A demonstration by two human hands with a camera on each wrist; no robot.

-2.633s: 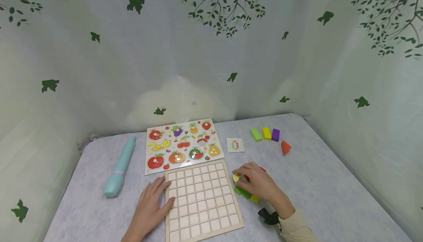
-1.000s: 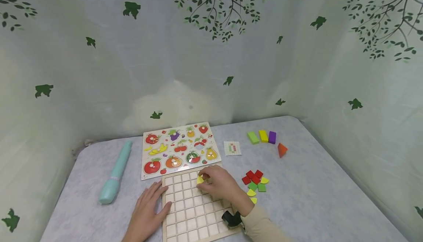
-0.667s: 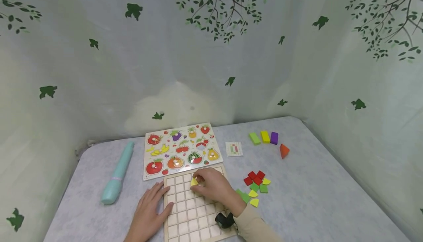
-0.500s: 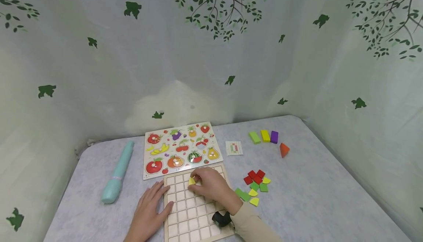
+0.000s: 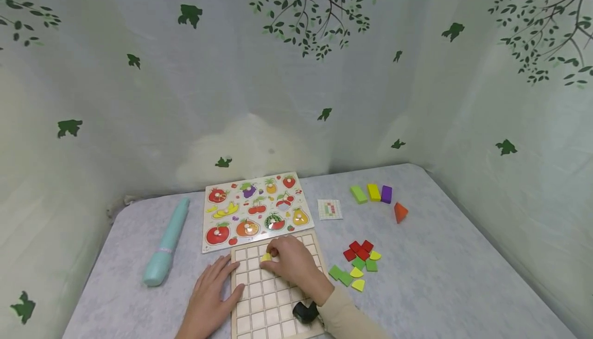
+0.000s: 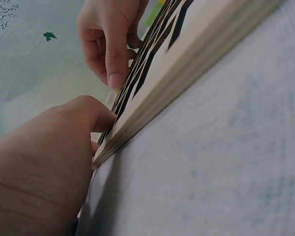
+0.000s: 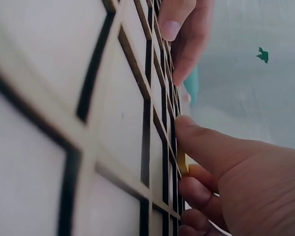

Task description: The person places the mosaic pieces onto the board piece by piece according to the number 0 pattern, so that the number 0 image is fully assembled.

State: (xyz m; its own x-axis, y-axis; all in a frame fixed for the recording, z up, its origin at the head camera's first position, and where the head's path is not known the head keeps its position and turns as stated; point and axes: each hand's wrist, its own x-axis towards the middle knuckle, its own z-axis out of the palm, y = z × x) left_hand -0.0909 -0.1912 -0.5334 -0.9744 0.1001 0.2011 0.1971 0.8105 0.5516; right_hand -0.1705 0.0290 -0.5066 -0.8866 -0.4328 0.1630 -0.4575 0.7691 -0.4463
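Left hand (image 5: 210,298), lower centre of the head view, rests flat with fingers spread on the left edge of the wooden grid board (image 5: 273,287). Right hand (image 5: 292,267) lies over the board's upper rows, fingers pinching a small yellow tile (image 5: 265,257) against a cell. Loose red, green and yellow tiles (image 5: 358,264) lie right of the board on the bench (image 5: 440,267). Fruit puzzle (image 5: 255,209) sits beyond, teal tube (image 5: 167,241) at left.

A colourful wooden fruit puzzle board (image 5: 256,211) lies on the grey tabletop (image 5: 435,267), a teal cylindrical tube (image 5: 167,241) well to its left. To its right — a small gridded pattern card (image 5: 330,209), then green (image 5: 359,194), yellow (image 5: 373,192) and purple (image 5: 386,194) blocks and an orange wooden cone (image 5: 400,212).
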